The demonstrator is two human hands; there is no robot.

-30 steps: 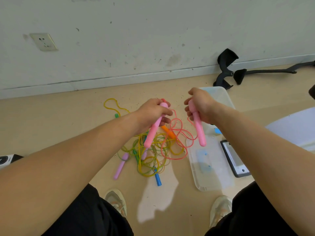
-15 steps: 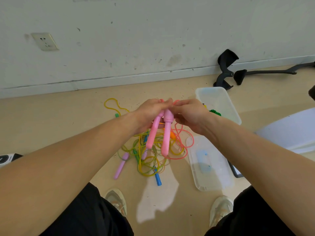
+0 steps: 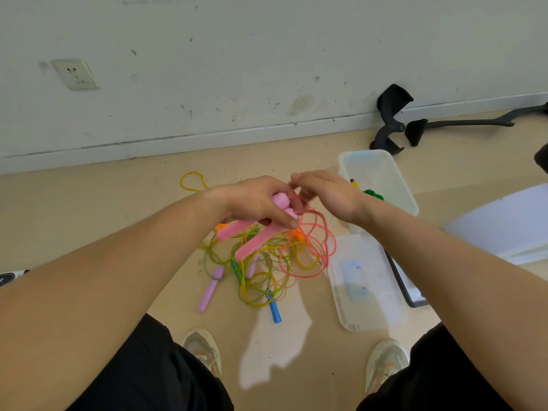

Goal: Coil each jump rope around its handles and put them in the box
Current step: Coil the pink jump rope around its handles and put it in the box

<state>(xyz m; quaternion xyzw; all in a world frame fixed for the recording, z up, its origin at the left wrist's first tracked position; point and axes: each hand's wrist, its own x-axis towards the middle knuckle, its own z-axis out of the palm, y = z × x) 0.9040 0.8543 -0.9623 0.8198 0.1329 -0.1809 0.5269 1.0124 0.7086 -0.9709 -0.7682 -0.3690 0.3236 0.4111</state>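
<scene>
Head view, items as seen.

1. Left hand [image 3: 255, 203]: fingers and thumb wrapped round the upper ends of two pink handles [image 3: 252, 246], held side by side and slanting down to the left, above the floor [image 3: 89, 218].
2. Right hand [image 3: 326, 194]: touching the left hand; fingers bent and blurred, fingertips pinching the coral cord [image 3: 314, 250] just beside the handle tops.
3. Coral cord: runs from the handle tops and hangs in several loose loops over the rope pile [image 3: 258, 280], not wound on the handles.
4. Rope pile: tangled yellow and green cords on the floor between the feet and the wall, with a lilac handle [image 3: 211, 289], a blue handle [image 3: 275, 311] and an orange handle [image 3: 298, 234].
5. Clear box [image 3: 385, 173]: on the floor right of the hands; a green rope [image 3: 373, 194] lies inside.
6. Clear lid [image 3: 379, 307]: flat on the floor near the box, bearing a pale blue label [image 3: 351, 277]; print unreadable.
7. Dark-framed screen [image 3: 406, 289]: partly under the lid's right edge; content too small to read.
8. Wall socket [image 3: 75, 74]: upper left, unmarked as far as can be told.
</scene>
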